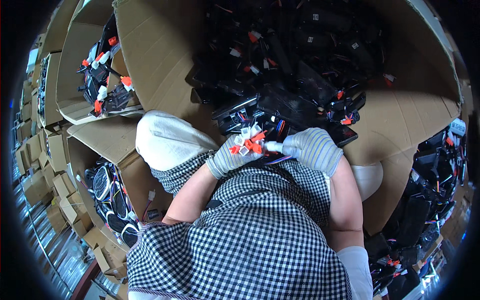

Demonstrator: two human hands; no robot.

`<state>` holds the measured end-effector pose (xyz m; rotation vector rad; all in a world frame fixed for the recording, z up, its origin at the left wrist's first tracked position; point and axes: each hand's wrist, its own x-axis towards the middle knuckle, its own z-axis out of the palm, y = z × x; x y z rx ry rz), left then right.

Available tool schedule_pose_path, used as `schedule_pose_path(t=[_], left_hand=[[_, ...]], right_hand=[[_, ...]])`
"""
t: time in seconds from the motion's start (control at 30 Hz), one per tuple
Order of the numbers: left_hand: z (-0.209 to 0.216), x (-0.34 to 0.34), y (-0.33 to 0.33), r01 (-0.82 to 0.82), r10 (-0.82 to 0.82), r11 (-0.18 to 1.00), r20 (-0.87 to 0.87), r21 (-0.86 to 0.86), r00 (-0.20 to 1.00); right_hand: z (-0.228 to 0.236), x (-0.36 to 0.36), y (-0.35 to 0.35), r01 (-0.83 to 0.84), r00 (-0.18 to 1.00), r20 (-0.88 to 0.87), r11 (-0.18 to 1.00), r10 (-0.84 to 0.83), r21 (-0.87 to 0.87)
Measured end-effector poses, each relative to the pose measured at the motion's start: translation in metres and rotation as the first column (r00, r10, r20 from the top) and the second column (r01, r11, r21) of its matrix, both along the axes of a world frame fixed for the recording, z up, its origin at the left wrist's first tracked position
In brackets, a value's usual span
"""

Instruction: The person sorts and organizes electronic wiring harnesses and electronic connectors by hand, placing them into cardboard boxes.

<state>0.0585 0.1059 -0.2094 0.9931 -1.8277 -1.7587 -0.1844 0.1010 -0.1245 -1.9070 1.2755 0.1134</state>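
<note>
My left hand [231, 159], in a striped work glove, is closed around a bunch of red and white plastic wire connectors [248, 142]. Beside it, my right hand [315, 150], gloved the same way, pinches a whitish connector [273, 146] at the right edge of the bunch. Coloured wires [278, 159] run below this connector, between the two hands. Just beyond my hands lie black plastic parts [285, 107] with wires and connectors attached. My fingers hide much of what they grip.
A large cardboard box [155, 55] stands open before me, heaped with black wired parts. More boxes of wired parts stand at left, one holding black and white oval pieces [102, 183]. At right lies another pile of black parts [415, 210]. Stacked cartons [65, 200] fill the far left.
</note>
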Motion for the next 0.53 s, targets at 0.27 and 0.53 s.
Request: schedule_pose_path(t=[0.27, 0.53], left_hand=[[0.016, -0.003, -0.007, 0.099, -0.142, 0.965, 0.167, 0.242, 0.976], [0.014, -0.004, -0.008, 0.115, -0.148, 0.979, 0.198, 0.170, 0.969]], right_hand=[[-0.044, 0.005, 0.031, 0.057, 0.954, 0.284, 0.987, -0.097, 0.148], [-0.045, 0.010, 0.031, 0.165, 0.943, 0.253, 0.964, -0.216, 0.208]])
